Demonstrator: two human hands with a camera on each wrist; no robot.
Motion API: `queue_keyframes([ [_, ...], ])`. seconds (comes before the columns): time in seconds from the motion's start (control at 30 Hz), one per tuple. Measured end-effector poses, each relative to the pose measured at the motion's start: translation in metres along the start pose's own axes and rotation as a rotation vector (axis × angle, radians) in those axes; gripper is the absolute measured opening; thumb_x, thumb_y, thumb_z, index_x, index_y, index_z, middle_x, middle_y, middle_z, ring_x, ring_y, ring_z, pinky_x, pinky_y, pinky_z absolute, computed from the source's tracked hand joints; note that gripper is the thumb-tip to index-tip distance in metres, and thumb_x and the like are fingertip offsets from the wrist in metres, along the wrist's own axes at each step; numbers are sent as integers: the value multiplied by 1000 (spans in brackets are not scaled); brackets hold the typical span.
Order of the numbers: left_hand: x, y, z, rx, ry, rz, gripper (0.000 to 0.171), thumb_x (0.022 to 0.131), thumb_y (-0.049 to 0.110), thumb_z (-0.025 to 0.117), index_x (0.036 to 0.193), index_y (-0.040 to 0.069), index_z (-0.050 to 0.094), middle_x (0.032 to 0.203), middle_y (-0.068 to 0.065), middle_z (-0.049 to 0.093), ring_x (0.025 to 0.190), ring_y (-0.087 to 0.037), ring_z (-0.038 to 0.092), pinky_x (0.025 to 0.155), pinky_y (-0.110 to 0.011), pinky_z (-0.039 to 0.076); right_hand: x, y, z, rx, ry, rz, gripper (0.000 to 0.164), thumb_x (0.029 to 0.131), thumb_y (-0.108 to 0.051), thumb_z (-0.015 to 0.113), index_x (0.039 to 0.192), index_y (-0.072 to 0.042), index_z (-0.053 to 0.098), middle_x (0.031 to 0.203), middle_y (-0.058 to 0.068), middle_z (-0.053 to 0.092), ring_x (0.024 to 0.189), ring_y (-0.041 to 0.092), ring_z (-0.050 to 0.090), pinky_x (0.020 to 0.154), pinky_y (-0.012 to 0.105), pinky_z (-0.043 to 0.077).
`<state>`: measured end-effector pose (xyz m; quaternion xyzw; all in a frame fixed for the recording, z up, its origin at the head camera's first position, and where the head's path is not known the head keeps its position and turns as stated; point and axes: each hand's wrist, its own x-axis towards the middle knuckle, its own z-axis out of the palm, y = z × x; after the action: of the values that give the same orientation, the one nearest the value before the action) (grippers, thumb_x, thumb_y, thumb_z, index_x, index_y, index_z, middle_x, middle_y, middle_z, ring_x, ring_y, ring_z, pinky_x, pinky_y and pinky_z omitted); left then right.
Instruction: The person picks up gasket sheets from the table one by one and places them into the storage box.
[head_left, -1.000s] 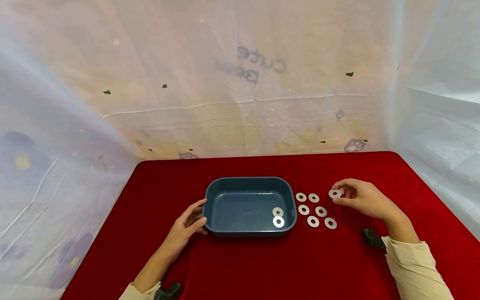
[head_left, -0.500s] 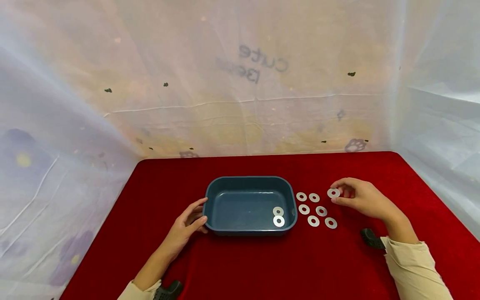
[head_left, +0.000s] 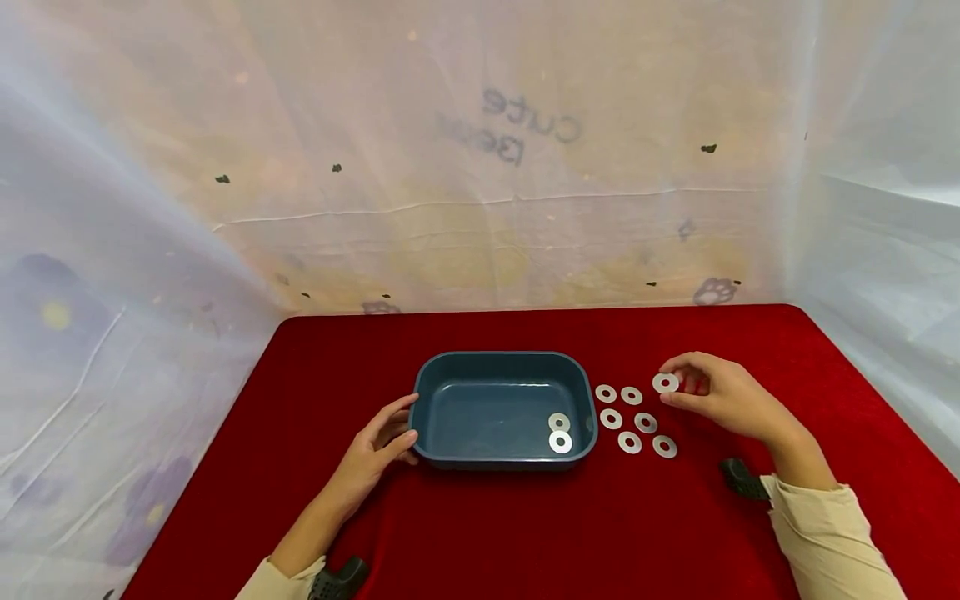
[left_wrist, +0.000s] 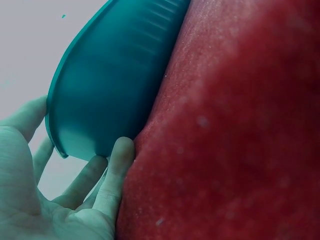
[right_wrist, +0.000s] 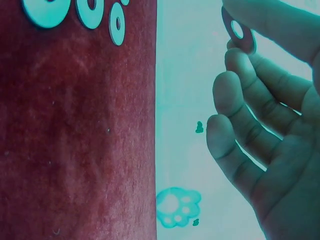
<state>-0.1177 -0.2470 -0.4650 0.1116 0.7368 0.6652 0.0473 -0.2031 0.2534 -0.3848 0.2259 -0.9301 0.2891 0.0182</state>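
Note:
Between thumb and index finger, my right hand [head_left: 716,396] pinches a flat metal washer [head_left: 665,382] in the air, right of the loose ones. In the right wrist view this washer [right_wrist: 239,30] is tilted, and the other fingers are slightly bent beside it. A blue rectangular basin [head_left: 487,460] stands on the table, two washers [head_left: 559,442] lying inside near its right end. My left hand [head_left: 367,454] touches the basin's left end. Seen from the left wrist, its fingertips [left_wrist: 121,150] rest against the basin's outer wall [left_wrist: 100,100], fairly straight.
Several loose washers [head_left: 630,442] lie on the red cloth [head_left: 525,533] between the basin and my right hand. Pale printed sheeting [head_left: 450,250] rises behind the table and along both sides. A dark device [head_left: 744,479] sits at my right wrist.
The pinched washer has moved slightly left and up with my right hand. My left hand stays at the basin. The whole head view has shifted a little.

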Motion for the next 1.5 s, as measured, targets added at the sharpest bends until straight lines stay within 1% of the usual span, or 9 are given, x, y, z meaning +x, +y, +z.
queue_keyframes([
  [0.13,1,-1,0,3,-3,-6,54,102,14,56,152,15,38,139,-23,47,102,-13,63,79,-31,60,1,-2,1,-1,-10,0,28,88,-30,77,111,-19,67,84,-4,58,70,7,50,60,23,44],
  [0.33,5,0,-1,-1,-12,-2,54,102,15,57,152,17,37,137,-25,49,101,-15,63,79,-31,59,3,-5,3,1,2,-20,28,88,-30,77,112,-19,67,83,-5,58,71,8,50,61,23,44],
  [0.5,0,0,-1,-1,-9,-8,55,102,15,57,153,17,37,138,-25,49,101,-14,64,79,-31,59,4,-5,8,11,6,-44,28,87,-28,78,112,-20,67,83,-5,57,71,7,50,61,22,45],
  [0.7,-5,-2,-1,8,7,-16,54,102,15,56,152,17,38,140,-21,47,104,-12,63,80,-32,60,7,-8,15,32,-1,-61,28,88,-27,77,113,-21,66,83,-6,57,71,8,51,63,22,46],
  [1.0,-1,-2,-1,4,-3,4,54,102,14,57,152,16,38,140,-22,47,103,-13,63,79,-32,60,6,-11,18,22,22,-77,30,86,-26,79,113,-20,67,83,-7,56,71,7,50,62,22,46],
  [1.13,0,-2,0,1,-5,9,54,102,14,56,152,15,38,139,-23,47,103,-13,63,79,-33,60,7,-14,19,24,11,-72,32,86,-27,79,114,-20,67,84,-7,57,72,8,50,63,21,46],
  [1.5,0,-2,-1,0,-9,3,54,102,14,56,152,15,37,140,-23,47,104,-12,63,80,-33,60,11,-26,31,58,-31,-87,35,83,-23,81,115,-19,66,86,-6,58,74,8,52,63,21,48],
])
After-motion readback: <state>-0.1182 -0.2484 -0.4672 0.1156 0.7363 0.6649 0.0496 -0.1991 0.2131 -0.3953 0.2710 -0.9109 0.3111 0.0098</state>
